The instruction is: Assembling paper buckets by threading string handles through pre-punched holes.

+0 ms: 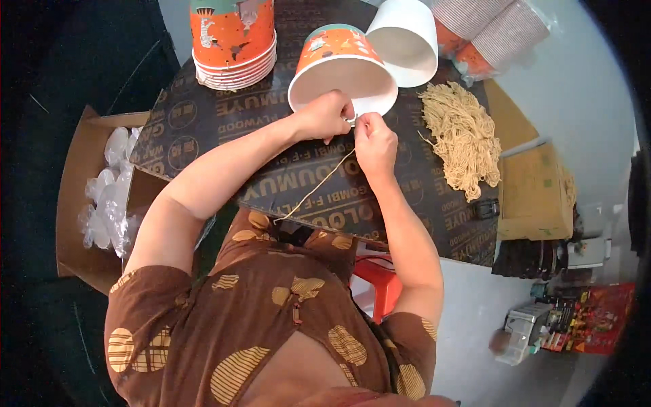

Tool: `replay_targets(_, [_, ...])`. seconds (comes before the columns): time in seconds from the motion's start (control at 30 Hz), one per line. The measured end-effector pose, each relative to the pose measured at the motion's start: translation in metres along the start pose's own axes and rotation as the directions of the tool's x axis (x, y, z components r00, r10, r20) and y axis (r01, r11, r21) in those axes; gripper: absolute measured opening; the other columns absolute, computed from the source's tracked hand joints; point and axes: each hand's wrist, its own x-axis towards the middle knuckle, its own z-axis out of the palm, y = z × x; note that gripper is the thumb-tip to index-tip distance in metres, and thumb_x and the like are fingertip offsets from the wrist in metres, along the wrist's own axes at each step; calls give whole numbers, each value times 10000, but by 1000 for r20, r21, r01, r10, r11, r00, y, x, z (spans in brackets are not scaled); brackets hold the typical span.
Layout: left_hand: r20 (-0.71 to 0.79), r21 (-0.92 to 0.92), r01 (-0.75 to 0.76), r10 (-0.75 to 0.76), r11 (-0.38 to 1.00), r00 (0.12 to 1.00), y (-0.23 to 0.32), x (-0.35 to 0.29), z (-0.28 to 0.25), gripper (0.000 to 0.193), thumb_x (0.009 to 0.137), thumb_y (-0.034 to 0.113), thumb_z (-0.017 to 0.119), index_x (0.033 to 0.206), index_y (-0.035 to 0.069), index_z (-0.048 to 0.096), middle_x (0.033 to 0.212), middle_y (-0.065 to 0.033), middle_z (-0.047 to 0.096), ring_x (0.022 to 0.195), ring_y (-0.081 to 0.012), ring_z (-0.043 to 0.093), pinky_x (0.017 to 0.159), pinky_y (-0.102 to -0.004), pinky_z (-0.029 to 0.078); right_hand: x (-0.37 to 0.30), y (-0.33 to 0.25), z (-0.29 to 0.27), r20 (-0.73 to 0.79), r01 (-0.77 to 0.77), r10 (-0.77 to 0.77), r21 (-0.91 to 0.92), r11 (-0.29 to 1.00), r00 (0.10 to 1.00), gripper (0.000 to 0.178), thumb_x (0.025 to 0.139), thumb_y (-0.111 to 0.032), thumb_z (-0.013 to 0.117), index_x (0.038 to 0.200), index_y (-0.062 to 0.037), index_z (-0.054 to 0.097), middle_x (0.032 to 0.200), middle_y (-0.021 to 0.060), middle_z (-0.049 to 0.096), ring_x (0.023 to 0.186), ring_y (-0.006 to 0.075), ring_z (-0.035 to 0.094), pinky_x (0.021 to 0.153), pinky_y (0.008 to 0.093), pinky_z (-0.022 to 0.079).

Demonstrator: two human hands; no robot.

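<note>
An orange printed paper bucket [339, 45] lies on its side on the dark table, its white mouth turned toward me. My left hand [324, 117] is closed at the near rim, with fingertips just inside the mouth and one finger below the edge. Right beside it, my right hand [375, 144] pinches a thin beige cord [317, 184] against that same rim. From there the cord runs down to the left, over the table's front edge. The fingers hide where cord and rim meet.
Nested orange buckets [234, 41] stand at the back left, some with cord at their rims. A white bucket [405, 44] lies behind the worked one. Tangled cord [462, 139] is heaped at the right. Wrapped bucket stacks [505, 41], a carton [536, 193] and an open box [78, 197] surround the table.
</note>
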Motion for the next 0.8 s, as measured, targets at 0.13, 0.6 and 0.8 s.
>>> replay_targets(0.13, [2, -2, 8, -8, 1000, 1000, -2, 1, 0, 45, 761, -22, 590, 769, -46, 553, 737, -98, 548, 451, -149, 545, 350, -285, 408, 0, -1, 0, -4, 8, -7, 47, 999, 1000, 68, 826, -59, 629, 844, 5, 613, 682, 171, 636, 629, 281, 663, 577, 349, 490])
replay_targets(0.6, [18, -36, 30, -29, 999, 999, 0, 2, -1, 63, 784, -8, 583, 740, -44, 556, 661, -69, 546, 440, -140, 539, 351, -278, 412, -1, 0, 2, -25, 67, -67, -20, 998, 997, 98, 825, -108, 620, 885, -72, 551, 656, 180, 628, 637, 385, 633, 564, 486, 473])
replay_targets(0.8, [2, -50, 44, -44, 998, 999, -1, 1, 0, 64, 793, 1, 583, 761, -47, 556, 655, -63, 548, 433, -132, 532, 350, -275, 407, -1, -3, 0, 31, 97, -95, -79, 992, 995, 91, 827, -110, 616, 891, -82, 558, 636, 176, 622, 621, 382, 630, 548, 487, 468])
